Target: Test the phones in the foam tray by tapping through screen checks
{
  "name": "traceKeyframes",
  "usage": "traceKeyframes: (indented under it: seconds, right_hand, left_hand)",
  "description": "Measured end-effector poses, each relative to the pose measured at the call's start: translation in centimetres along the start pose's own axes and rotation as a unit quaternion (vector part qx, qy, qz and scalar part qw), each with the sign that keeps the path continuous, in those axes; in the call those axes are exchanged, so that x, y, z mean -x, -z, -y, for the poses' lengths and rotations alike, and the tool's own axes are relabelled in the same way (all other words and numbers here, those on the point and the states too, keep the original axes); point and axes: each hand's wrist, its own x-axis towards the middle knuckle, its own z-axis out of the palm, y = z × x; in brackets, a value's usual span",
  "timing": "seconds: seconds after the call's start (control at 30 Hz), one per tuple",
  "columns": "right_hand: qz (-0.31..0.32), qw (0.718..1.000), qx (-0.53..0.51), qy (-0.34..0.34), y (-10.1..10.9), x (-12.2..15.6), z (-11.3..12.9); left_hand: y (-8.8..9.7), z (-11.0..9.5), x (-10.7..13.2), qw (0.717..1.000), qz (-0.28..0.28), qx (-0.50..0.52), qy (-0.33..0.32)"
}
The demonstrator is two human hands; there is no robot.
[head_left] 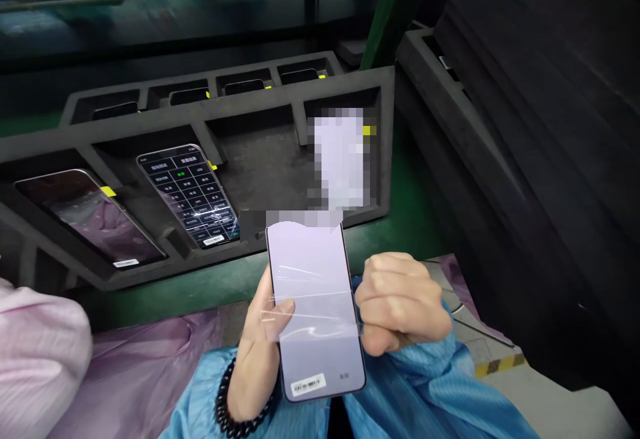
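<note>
A smartphone (pixel 317 279) with a pale lit screen is held upright by my left hand (pixel 263 332), its thumb lying over the left edge of the glass. Clear, creased plastic film (pixel 320 329) crosses the lower half of the screen, and a small barcode label (pixel 308 384) is stuck near the bottom. Against the phone's right edge my right hand (pixel 403 302) is curled closed; its fingertips are hidden, so what they pinch, if anything, does not show. Behind the phone stands a black foam tray (pixel 245 109) with one bare compartment.
In the tray lie a phone with a dark menu grid (pixel 193 196), a dark-screened phone (pixel 90 216) and a blurred pale one (pixel 343 159). Another foam tray (pixel 143 79) with phones sits behind. Stacked black foam (pixel 525 159) rises at right. A neighbour's pink sleeve (pixel 40 352) shows at left.
</note>
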Motion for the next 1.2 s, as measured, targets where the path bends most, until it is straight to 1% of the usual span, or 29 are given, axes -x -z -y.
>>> traceKeyframes:
  seconds: [0.07, 0.2, 0.33, 0.43, 0.5, 0.57, 0.6, 0.63, 0.7, 0.73, 0.77, 0.83, 0.9, 0.97, 1.03, 1.1, 1.13, 1.2]
  right_hand:
    - [0.002, 1.000, 0.013, 0.004, 0.1, 0.2, 0.0]
    - [0.035, 0.999, 0.036, 0.020, 0.4, 0.8, -0.3]
    - [0.056, 0.997, 0.045, 0.032, 0.5, 1.3, -0.2]
    - [0.044, 0.998, 0.024, 0.045, 0.2, 1.1, 0.1]
    - [0.036, 0.998, 0.001, 0.061, 0.2, 0.5, 0.1]
    - [0.033, 0.997, -0.002, 0.071, 0.3, -0.6, -0.4]
    - [0.043, 0.996, 0.009, 0.072, 0.4, -1.3, -0.8]
    - [0.058, 0.996, 0.028, 0.066, 0.6, -1.9, -1.3]
    - [0.111, 0.990, 0.072, 0.051, 0.8, -3.2, -2.6]
    - [0.133, 0.987, 0.084, 0.043, 0.7, -3.7, -3.2]
    - [0.142, 0.986, 0.084, 0.033, 0.6, -4.0, -3.9]
    - [0.132, 0.989, 0.069, -0.012, 0.2, -4.2, -4.9]
    - [0.107, 0.991, 0.035, -0.076, -0.5, -4.1, -5.6]
    - [0.087, 0.985, -0.030, -0.144, -1.1, -3.8, -6.0]
    - [0.083, 0.968, -0.121, -0.202, -1.4, -3.6, -6.3]
    - [0.099, 0.944, -0.199, -0.246, -1.5, -3.5, -6.6]
    - [0.109, 0.934, -0.224, -0.258, -1.5, -3.4, -6.6]
    - [0.121, 0.924, -0.243, -0.270, -1.3, -3.4, -6.6]
  left_hand:
    - [0.1, 0.2, -0.1, 1.000, 0.009, 0.010, -0.006]
    - [0.4, 0.2, -0.4, 0.997, 0.067, 0.033, -0.001]
    - [0.2, -0.3, -0.3, 0.998, 0.045, 0.042, -0.003]
    - [-0.1, -0.3, -0.3, 0.995, 0.049, 0.086, 0.020]
    - [-0.3, 0.0, -0.5, 0.995, 0.042, 0.092, 0.010]
    - [-0.5, 0.6, -1.1, 0.998, 0.031, 0.056, -0.024]
    - [-0.6, 0.8, -1.5, 0.998, 0.035, 0.025, -0.043]
    - [-0.7, 1.1, -1.9, 0.997, 0.043, -0.011, -0.060]
    - [-0.8, 1.3, -2.6, 0.992, 0.072, -0.068, -0.082]
    - [-0.9, 1.4, -2.9, 0.989, 0.088, -0.079, -0.086]
    - [-1.0, 1.4, -3.2, 0.988, 0.103, -0.078, -0.084]
    - [-1.0, 1.2, -3.6, 0.989, 0.123, -0.052, -0.069]
    - [-1.1, 0.8, -3.8, 0.989, 0.142, -0.017, -0.028]
    - [-1.2, 0.4, -3.9, 0.986, 0.161, 0.022, 0.027]
    - [-1.3, 0.1, -3.8, 0.983, 0.163, 0.060, 0.064]
    - [-1.4, -0.2, -3.7, 0.981, 0.156, 0.088, 0.073]
    - [-1.5, -0.3, -3.7, 0.980, 0.154, 0.097, 0.076]
    - [-1.6, -0.6, -3.4, 0.977, 0.159, 0.111, 0.087]
